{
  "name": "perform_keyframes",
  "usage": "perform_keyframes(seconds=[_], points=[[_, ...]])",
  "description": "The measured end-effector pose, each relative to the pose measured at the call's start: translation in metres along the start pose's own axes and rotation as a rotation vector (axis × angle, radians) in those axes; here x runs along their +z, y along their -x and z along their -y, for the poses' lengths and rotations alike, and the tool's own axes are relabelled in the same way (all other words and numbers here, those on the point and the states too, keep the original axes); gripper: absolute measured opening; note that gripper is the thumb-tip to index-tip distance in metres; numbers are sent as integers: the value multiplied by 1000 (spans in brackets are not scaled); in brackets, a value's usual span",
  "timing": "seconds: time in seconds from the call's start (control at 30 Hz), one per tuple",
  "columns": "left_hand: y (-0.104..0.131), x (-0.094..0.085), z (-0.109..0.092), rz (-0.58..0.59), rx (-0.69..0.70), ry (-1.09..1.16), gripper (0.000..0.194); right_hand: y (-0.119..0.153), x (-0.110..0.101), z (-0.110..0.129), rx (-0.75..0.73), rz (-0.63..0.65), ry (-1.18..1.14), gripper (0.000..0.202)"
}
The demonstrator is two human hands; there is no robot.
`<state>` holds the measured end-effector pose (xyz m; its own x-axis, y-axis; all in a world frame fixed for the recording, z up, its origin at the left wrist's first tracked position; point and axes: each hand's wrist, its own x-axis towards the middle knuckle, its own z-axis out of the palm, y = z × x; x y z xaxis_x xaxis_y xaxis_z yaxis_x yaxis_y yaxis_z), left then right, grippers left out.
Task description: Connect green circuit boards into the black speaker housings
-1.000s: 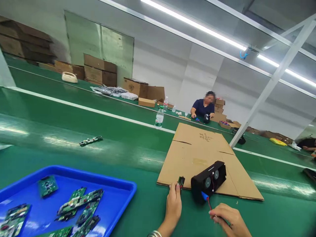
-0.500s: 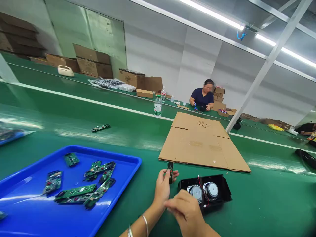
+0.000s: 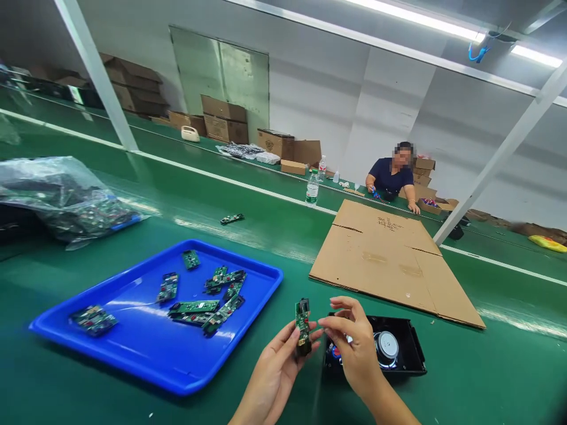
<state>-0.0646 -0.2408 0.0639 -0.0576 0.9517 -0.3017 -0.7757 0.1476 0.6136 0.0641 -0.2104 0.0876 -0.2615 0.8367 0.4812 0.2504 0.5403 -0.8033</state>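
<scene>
Head cam. Left hand pinches a small green circuit board upright betw. thumb and fingers; grip closed on its lower half, top end sticking up free. Right hand just right of it, fingers curled and part spread, fingertips close to the board's right edge; can't tell if they touch it. Nothing seen clamped in that hand, looks loose/open.

Board pos.: held above the green belt, near edge of scene, centre, just left of a black speaker housing. Housing lies open side up on the belt, one round silver speaker cone visible inside; right hand covers its left part, a bit of red/blue wire shows under the palm.

Left of the hands: blue tray on the belt w/ several loose green boards scattered in it, some overlapping, a couple apart at the tray's left end. Far left: clear plastic bag w/ more parts, contents blurred.

Beyond the housing, right of centre: flat cardboard sheet, unfolded, lying on the belt. One stray board alone further out, centre-left. Water bottle upright near the white line.

Far side: another person seated in dark top, hands on the bench, small items in front. Cardboard boxes stacked along the far wall. White slanted frame posts left and right.
</scene>
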Motion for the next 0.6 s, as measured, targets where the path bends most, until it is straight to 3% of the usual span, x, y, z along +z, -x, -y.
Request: perform_keyframes(seconds=[0.1,0.17,0.27,0.37,0.6], points=[[5,-2,-2,35,-16,-8,40,-2,1,0,225,80,-276,21],[6,-3,-3,41,-1,-27,43,-3,2,4,286,98,-288,22],[7,-4,-3,40,9,-82,44,-5,-1,12,175,136,-30,8],[8,-2,-5,60,1,-133,46,-6,-4,16,27,143,198,15],[13,4,-6,188,25,-247,39,-3,-5,6,-132,104,375,15]])
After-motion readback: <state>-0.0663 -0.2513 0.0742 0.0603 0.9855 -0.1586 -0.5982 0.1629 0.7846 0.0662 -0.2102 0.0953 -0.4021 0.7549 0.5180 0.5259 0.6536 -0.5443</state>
